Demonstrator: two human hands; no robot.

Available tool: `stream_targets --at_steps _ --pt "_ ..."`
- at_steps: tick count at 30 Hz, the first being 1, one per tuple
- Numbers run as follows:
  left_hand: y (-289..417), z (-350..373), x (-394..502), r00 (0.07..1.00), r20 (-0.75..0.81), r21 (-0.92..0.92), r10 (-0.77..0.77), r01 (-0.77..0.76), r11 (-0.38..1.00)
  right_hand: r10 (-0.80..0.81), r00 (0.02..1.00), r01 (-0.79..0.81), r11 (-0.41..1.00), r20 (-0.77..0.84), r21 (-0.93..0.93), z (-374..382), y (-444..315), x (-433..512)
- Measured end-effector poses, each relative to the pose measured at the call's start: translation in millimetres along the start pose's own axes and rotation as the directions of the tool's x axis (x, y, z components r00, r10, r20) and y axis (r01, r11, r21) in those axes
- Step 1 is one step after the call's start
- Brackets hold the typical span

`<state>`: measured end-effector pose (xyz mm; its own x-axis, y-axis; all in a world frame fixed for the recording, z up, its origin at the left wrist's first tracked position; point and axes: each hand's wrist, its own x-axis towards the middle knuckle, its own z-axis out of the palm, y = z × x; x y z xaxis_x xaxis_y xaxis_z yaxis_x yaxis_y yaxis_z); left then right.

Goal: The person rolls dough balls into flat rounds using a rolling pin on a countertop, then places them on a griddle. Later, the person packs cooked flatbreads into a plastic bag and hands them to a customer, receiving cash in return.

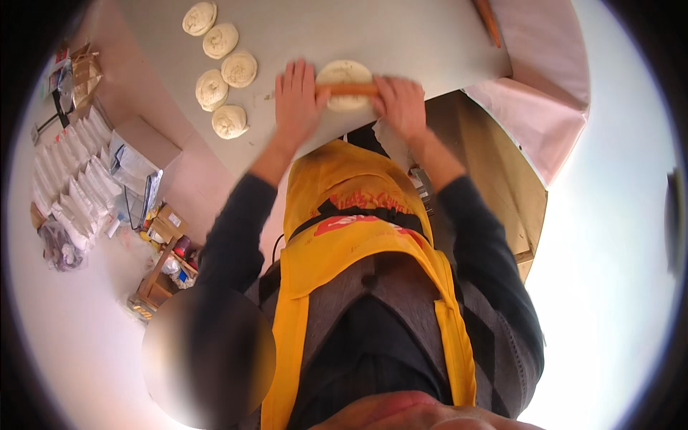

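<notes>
A slim wooden rolling pin (346, 90) lies crosswise over a round, flattened piece of dough (345, 71) near the table's front edge. My left hand (298, 102) covers the pin's left end, its fingers stretched forward. On the other end rests my right hand (403, 105), fingers bent over the wood. Dough shows both in front of and behind the pin. To the left, several coiled rounds of dough (239, 70) sit on the pale tabletop (290, 32).
Another wooden stick (487, 22) lies at the table's far right. Beyond that side hangs pink sheeting (537, 107), near a wooden panel (500, 161). On the left floor stand rows of white packages (80, 177), a cardboard box (145, 142) and a wooden stool (156, 279) among clutter.
</notes>
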<state>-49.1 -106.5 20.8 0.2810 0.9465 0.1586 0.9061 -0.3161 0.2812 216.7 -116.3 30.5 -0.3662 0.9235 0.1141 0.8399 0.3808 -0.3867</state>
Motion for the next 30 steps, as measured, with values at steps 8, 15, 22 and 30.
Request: stream_targets --at_steps 8,15,22,30 --pt "-10.8 8.2 74.0 0.994 -0.098 0.031 -0.045 0.048 0.998 0.089 0.965 -0.114 0.99 -0.247 -0.088 -2.8 13.3 58.5" --pt "-19.8 17.3 71.5 0.996 -0.078 0.021 0.033 -0.031 0.999 -0.004 0.996 -0.002 0.998 -0.088 -0.064 -0.4 24.7 51.0" --pt "-22.8 13.8 33.1 0.997 0.066 -0.034 0.051 -0.049 0.998 0.093 0.996 -0.093 0.996 0.012 0.004 8.6 6.4 -2.7" --pt "-7.3 10.2 97.3 0.999 0.038 0.084 -0.037 0.034 0.996 0.236 0.949 -0.276 0.942 -0.206 -0.19 -8.2 9.3 58.9"
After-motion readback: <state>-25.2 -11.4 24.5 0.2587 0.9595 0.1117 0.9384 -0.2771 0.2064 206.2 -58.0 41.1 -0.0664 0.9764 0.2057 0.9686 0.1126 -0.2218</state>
